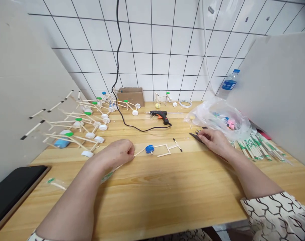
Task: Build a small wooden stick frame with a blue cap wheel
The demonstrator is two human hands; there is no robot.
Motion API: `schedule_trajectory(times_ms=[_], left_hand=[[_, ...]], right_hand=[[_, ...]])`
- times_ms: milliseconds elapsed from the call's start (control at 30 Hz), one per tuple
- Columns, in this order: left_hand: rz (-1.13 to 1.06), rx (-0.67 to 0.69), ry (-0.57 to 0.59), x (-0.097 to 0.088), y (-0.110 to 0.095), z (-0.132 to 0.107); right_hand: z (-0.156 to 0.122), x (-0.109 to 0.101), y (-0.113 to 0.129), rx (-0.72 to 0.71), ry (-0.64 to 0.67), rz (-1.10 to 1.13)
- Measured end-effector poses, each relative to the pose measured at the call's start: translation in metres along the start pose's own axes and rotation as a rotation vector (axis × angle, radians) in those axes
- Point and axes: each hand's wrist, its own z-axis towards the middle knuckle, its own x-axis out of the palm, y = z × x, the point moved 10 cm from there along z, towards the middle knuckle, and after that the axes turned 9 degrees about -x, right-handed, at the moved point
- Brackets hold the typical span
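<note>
Nearer the person than the glue gun lies a small stick frame with a blue cap. Left of the glue gun and nearer, the left hand is curled closed at the stick end beside the cap; whether it pinches it, I cannot tell. Right of the gun, the right hand's fingertips nearly meet at a dark pointed tool; its hold is unclear.

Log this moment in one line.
left hand: at thin pale wooden stick; right hand: on black pointed tool; between: round blue plastic cap; beyond: black-orange glue gun
</note>
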Motion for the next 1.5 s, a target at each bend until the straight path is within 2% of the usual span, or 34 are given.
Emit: schedule_trajectory(times_ms=[167,433,567,667,833,900,1033,1133,1333,1433,1500], left_hand=[[0.042,0.013,-0.032,-0.002,0.000,0.000],[-0.023,-0.045,-0.226,-0.027,0.020,0.005],[-0.077,0.005,-0.271,-0.034,0.016,0.004],[-0.114,0.000,-0.202,-0.026,0.013,0.004],[-0.037,-0.001,0.036,0.000,0.000,-0.002],[0.042,0.008,0.048,0.003,-0.007,-0.006],[0.138,-0.014,0.010,0.000,-0.010,-0.008],[0.154,-0.030,-0.039,-0.004,-0.003,-0.003],[-0.020,-0.059,-0.192,-0.024,0.024,0.005],[-0.078,-0.055,-0.259,-0.035,0.026,0.004],[-0.142,-0.044,-0.348,-0.046,0.025,0.001]], right_hand=[[0.000,0.004,0.007,-0.037,0.005,0.004],[-0.001,0.003,0.015,-0.072,-0.019,0.003],[-0.002,0.005,0.022,-0.106,-0.028,0.005],[-0.002,0.006,0.028,-0.122,-0.019,0.010],[-0.001,0.007,0.031,-0.138,-0.006,0.022],[-0.002,0.008,0.030,-0.142,-0.009,0.026],[-0.002,0.009,0.032,-0.139,0.003,0.025],[-0.002,0.009,0.034,-0.131,0.008,0.026],[-0.003,0.008,0.034,-0.136,-0.002,0.041],[-0.003,0.007,0.034,-0.136,-0.003,0.040],[-0.003,0.007,0.034,-0.134,-0.008,0.046]])
